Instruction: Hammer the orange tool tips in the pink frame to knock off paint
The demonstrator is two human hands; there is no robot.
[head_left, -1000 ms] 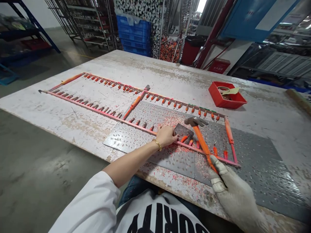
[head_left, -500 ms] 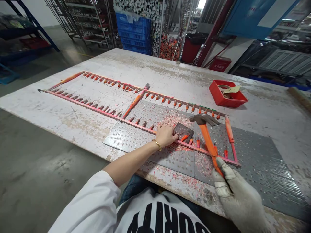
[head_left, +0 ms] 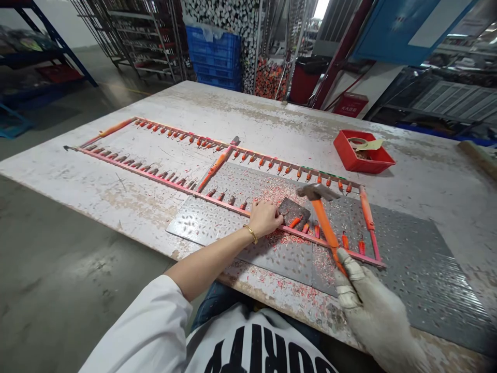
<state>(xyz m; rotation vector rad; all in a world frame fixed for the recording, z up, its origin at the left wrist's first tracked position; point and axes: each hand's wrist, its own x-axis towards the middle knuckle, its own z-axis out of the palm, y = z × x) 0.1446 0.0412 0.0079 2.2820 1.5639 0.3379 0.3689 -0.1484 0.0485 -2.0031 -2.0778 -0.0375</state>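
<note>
My right hand (head_left: pixel 367 295), in a whitish glove with taped fingers, is closed around the orange handle of a claw hammer (head_left: pixel 324 220). The dark hammer head is raised above the small dark metal block (head_left: pixel 289 208). My bare left hand (head_left: pixel 265 217), a gold bracelet at its wrist, rests at the near rail of a long pink-orange metal rack (head_left: pixel 233 208), beside the block. Its fingers are curled closed and hide whatever is between them. Orange-coated pegs with wire hooks line both long rails; an orange peg (head_left: pixel 295 222) lies over the block's near edge.
Grey textured mats (head_left: pixel 411 248) lie under the rack's right part, strewn with reddish chips (head_left: pixel 275 191). A red bin (head_left: pixel 363 155) holding a tape roll stands beyond the rack on the worn white table (head_left: pixel 186 109). Blue crates (head_left: pixel 215 54) are stacked behind the table.
The hammer and my right hand have moved slightly left, uncovering a peg near the rack's right end. My left hand stays in place at the rail.
</note>
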